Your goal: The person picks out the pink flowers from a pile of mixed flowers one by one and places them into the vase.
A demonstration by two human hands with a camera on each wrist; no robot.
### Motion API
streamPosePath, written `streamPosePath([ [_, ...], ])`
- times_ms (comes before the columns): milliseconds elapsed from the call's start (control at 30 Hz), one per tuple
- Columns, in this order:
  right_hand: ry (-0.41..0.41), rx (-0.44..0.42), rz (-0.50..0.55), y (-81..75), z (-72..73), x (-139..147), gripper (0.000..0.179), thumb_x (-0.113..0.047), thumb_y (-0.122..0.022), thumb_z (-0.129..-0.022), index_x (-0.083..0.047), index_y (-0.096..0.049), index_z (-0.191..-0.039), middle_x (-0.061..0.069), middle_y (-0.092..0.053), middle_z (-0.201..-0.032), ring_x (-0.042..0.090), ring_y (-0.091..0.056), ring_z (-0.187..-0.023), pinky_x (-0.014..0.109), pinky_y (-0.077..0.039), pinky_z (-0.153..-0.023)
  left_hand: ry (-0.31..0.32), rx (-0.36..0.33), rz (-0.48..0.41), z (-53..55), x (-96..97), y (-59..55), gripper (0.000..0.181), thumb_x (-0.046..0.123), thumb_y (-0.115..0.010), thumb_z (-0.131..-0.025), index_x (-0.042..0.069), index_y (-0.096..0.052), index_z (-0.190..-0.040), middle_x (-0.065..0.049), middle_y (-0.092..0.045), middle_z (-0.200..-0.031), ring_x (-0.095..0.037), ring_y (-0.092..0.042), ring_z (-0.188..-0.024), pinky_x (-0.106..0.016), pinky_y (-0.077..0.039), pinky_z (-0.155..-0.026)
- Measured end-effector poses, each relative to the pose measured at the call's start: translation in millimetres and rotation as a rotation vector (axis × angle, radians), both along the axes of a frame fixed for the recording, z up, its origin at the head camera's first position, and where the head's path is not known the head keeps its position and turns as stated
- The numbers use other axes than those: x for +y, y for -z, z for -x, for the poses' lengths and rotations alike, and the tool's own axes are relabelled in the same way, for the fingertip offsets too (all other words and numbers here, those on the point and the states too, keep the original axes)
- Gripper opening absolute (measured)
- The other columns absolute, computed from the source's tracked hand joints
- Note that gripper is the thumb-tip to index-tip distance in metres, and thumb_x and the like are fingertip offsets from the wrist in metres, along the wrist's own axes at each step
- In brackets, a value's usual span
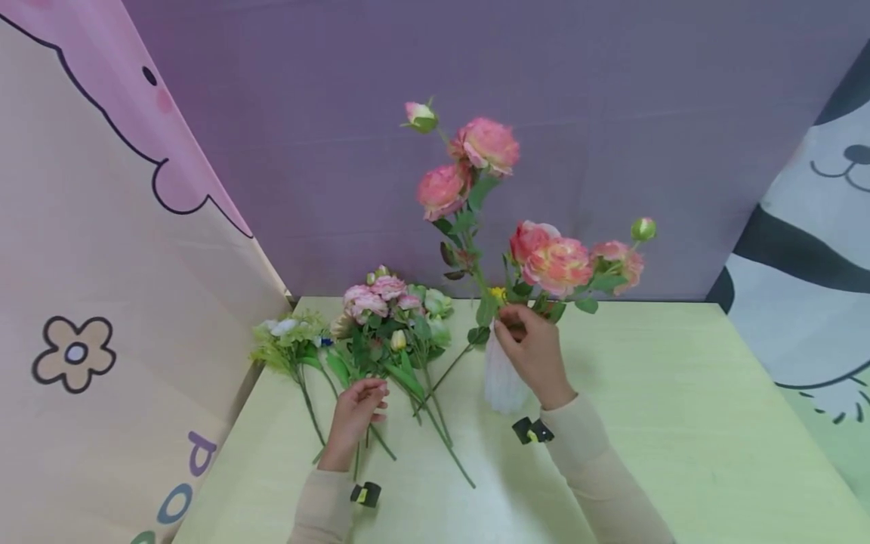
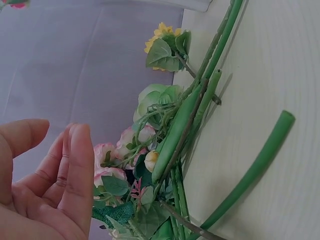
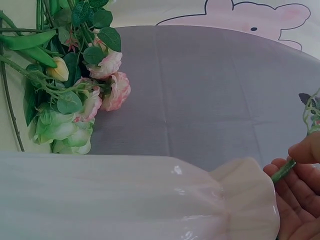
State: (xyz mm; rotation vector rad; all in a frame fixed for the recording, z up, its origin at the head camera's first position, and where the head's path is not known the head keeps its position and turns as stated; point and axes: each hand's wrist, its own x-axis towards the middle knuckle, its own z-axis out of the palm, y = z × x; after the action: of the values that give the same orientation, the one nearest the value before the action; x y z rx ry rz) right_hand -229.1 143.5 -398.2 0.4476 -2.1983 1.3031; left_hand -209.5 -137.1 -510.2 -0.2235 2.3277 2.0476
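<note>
My right hand pinches the green stem of a tall pink peony spray at the mouth of the white ruffled vase. In the right wrist view the stem's lower part meets the vase's rim. A second pink peony spray leans right behind that hand, its lower stem hidden. My left hand holds nothing, its fingers loosely bent, with the thumb apart from them in the left wrist view. Beside it lie pale pink flowers and a yellow tulip bud.
White flowers with light green foliage lie at the table's left. Pale green blooms lie behind the pile, and a yellow sunflower is near the vase. Several stems point toward the front. A purple backdrop stands behind the table.
</note>
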Motion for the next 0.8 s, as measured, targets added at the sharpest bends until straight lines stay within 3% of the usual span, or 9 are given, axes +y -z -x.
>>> streamPosePath([
  [200,0.0,0.027,0.014,2.8,-0.5,-0.7,0.011,0.008,-0.067,-0.08,0.008,-0.064,-0.09,0.018,-0.067,-0.084,0.026,-0.066,-0.073,0.028,-0.058,-0.064,0.002,-0.006,0.019,-3.1,1.7,-1.5,0.028,0.014,-0.054,-0.096,-0.005,-0.057,-0.117,-0.012,-0.064,-0.099,-0.017,-0.06,-0.079,-0.037,-0.058,-0.07],
  [533,0.035,0.079,-0.016,4.9,0.1,-0.3,0.01,0.008,-0.067,-0.079,0.007,-0.065,-0.089,0.017,-0.068,-0.082,0.025,-0.067,-0.07,0.028,-0.058,-0.061,0.01,-0.009,0.034,-3.7,2.8,-0.7,0.026,0.009,-0.049,-0.097,-0.006,-0.056,-0.118,-0.023,-0.062,-0.108,-0.021,-0.061,-0.082,-0.032,-0.057,-0.067],
  [800,0.054,0.109,-0.05,3.6,0.8,0.6,0.008,0.008,-0.067,-0.08,0.007,-0.066,-0.088,0.018,-0.069,-0.08,0.024,-0.067,-0.067,0.031,-0.058,-0.06,0.004,-0.02,0.038,-2.6,1.2,3.5,0.027,0.007,-0.047,-0.097,-0.006,-0.055,-0.118,-0.025,-0.061,-0.109,-0.027,-0.061,-0.084,-0.029,-0.056,-0.064],
])
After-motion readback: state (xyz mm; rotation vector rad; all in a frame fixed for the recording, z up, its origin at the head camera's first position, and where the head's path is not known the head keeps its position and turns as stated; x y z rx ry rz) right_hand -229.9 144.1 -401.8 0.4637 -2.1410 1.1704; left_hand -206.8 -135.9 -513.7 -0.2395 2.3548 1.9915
